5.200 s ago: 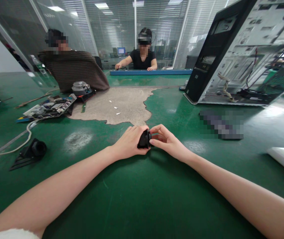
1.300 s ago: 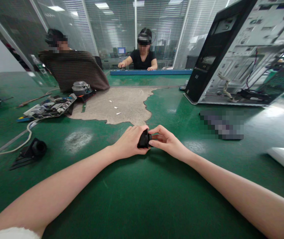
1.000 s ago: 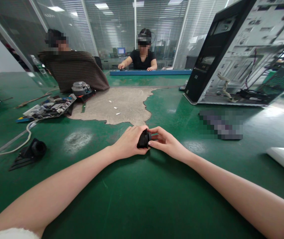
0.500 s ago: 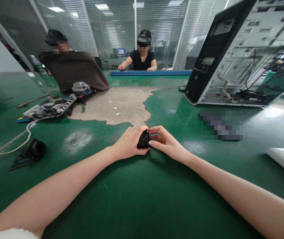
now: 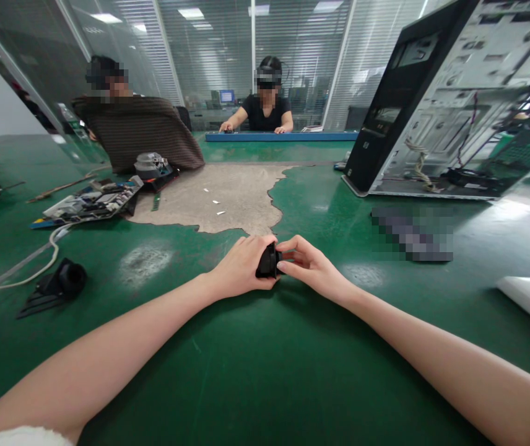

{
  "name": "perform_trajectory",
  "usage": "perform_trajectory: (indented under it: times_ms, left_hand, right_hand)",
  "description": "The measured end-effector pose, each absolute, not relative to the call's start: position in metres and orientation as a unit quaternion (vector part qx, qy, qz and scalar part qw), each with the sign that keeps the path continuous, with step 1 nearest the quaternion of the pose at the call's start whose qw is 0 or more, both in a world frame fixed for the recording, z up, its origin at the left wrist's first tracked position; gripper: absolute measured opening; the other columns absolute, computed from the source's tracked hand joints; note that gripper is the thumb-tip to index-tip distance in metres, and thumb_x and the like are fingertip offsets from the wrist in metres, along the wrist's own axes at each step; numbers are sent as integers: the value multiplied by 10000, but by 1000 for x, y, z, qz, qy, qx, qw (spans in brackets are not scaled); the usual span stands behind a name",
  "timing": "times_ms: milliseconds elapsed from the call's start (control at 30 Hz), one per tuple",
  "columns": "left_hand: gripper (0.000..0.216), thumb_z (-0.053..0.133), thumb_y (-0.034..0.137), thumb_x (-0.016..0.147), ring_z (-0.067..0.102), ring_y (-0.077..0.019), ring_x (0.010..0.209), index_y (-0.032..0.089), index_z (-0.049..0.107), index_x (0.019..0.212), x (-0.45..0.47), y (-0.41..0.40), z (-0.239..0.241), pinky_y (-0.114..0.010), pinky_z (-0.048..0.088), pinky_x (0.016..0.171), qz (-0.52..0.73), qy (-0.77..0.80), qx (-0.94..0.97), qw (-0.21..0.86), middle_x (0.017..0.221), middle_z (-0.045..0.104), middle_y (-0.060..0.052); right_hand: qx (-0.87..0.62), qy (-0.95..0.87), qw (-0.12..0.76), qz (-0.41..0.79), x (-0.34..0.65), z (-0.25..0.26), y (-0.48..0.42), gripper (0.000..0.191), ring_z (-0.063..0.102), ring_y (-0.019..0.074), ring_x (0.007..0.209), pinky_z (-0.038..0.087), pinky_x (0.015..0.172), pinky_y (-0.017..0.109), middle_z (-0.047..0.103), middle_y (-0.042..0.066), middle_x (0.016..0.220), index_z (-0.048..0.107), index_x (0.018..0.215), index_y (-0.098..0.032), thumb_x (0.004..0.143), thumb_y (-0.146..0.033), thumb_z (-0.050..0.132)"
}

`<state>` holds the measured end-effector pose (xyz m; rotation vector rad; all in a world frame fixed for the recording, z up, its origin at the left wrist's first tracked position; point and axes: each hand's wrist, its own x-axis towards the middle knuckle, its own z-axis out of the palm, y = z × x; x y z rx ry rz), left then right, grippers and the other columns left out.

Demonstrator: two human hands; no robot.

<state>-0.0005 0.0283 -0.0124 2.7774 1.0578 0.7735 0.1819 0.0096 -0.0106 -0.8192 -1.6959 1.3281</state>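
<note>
A small black plastic part [image 5: 269,262] rests on the green table [image 5: 256,371] in front of me. My left hand [image 5: 239,266] is wrapped around its left side, fingers curled over the top. My right hand [image 5: 314,267] pinches its right end with thumb and fingertips. Most of the part is hidden under my fingers.
An open computer case [image 5: 451,105] stands at the right. A circuit board [image 5: 91,199], a grey fan unit [image 5: 150,163], a white cable [image 5: 28,266] and a black bracket [image 5: 60,282] lie at the left. A worn bare patch [image 5: 228,195] lies ahead. Two people sit across the table.
Both hands stay on the black part in the same place; my right fingers shift very slightly. The person at the far end has moved their head a little.
</note>
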Motion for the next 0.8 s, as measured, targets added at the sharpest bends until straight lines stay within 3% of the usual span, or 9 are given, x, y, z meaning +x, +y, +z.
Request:
perform_trajectory:
  times_ms: [267,600,800]
  left_hand:
    - [562,594,339,667,515,-243,941,185,336,1141,0,28,-12,-374,383,801,253,349,901,40,1026,531,-72]
    - [541,599,339,666,526,-242,924,180,352,1120,0,27,-11,-382,393,792,248,352,901,47,1025,536,-74]
    - [566,602,343,664,521,-246,942,173,341,1137,0,28,-11,-384,392,797,248,350,902,45,1035,535,-79]
  right_hand:
    - [-342,-683,394,512,181,-11,10,308,554,167,947,470,845,376,524,56,1050,446,1050,-213,771,-258,569]
    - [-311,-676,411,527,182,-12,9,191,581,163,931,496,811,346,555,13,947,469,878,-216,749,-258,604]
    - [-340,-684,402,504,180,-11,8,270,565,162,939,497,821,361,528,35,1010,453,992,-223,757,-234,587]
